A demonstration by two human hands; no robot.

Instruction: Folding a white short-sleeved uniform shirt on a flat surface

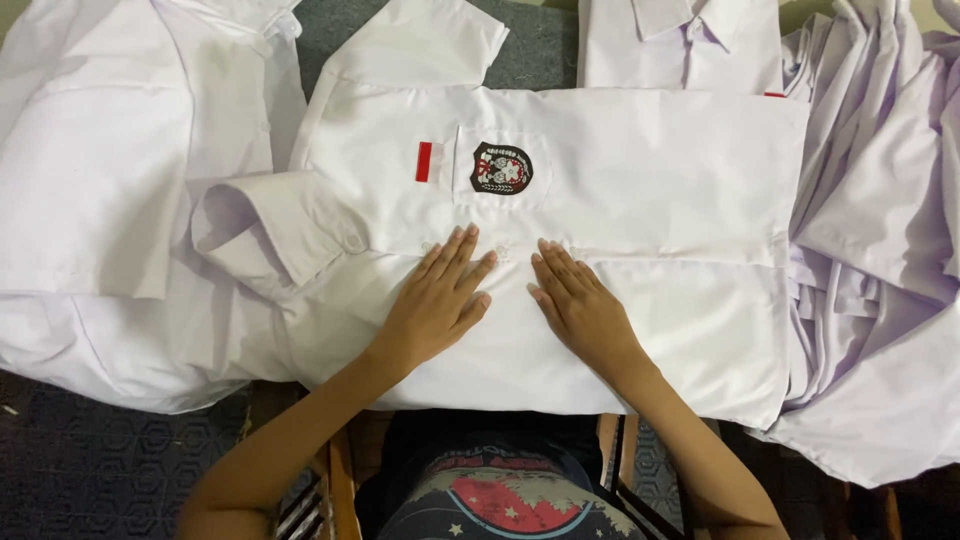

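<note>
At the near edge of the grey surface (540,45), a white short-sleeved shirt (640,190) lay spread sideways, its collar toward the left, its chest pocket bearing a dark badge (501,167) beside a small red-and-white patch (430,162). The left hand (437,300) and right hand (580,305) pressed flat on its lower half, fingers extended and slightly spread, gripping nothing. More white shirts (110,180) lay at the left edge, and a rumpled heap (880,220) at the right.
</note>
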